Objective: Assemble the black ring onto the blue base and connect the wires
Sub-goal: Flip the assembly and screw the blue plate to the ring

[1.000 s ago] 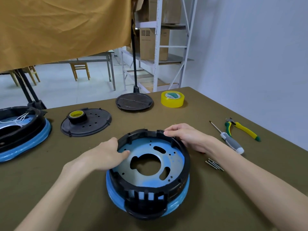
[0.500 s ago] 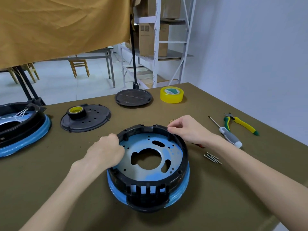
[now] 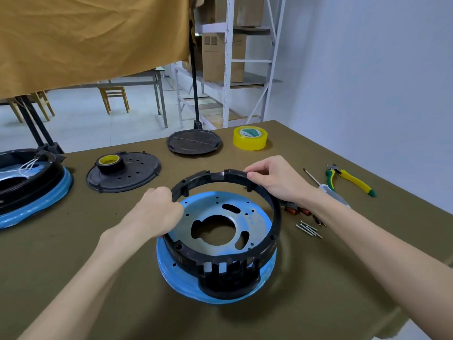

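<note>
The blue base, a round blue-filmed plate with a large centre hole, lies on the olive table in front of me. The black ring is tilted over it: its far edge is raised off the base, its near edge with the slotted block still sits on the base. My left hand grips the ring's left rim. My right hand pinches the far right rim. No loose wires show at this base.
A second blue base with black ring and white wires sits at far left. Black covers, a tape roll, screwdriver, pliers, screws and small red parts lie around.
The ring lay flat on the base before; both hands have lifted its far edge, so it now tilts up toward the back.
</note>
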Demonstrator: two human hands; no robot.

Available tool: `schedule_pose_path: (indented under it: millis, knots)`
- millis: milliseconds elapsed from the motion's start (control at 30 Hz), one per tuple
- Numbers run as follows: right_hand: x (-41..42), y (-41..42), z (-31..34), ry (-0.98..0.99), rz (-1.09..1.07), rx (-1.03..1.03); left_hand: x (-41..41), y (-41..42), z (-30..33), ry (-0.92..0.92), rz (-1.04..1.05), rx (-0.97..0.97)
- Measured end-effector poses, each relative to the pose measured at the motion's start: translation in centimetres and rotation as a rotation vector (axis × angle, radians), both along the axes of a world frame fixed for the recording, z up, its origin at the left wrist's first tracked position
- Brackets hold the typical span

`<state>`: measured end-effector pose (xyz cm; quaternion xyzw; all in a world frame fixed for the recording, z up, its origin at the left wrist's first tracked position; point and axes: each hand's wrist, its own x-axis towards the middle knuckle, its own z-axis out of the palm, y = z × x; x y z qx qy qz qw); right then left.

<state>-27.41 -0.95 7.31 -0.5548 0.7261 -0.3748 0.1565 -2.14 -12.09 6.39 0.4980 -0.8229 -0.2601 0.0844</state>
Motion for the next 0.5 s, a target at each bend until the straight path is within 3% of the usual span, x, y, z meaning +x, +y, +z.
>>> schedule_pose_path:
  millis: [167,500]
  knots:
    - [0.4,0.5,-1.8,-0.146,-0.025,0.053,0.3,-0.2,-0.4,-0.080,-0.024,0.034]
    - [0.1,0.4,-1.9,-0.481,-0.169,0.139,0.1,-1.2,-1.9,-0.033,-0.026,0.028]
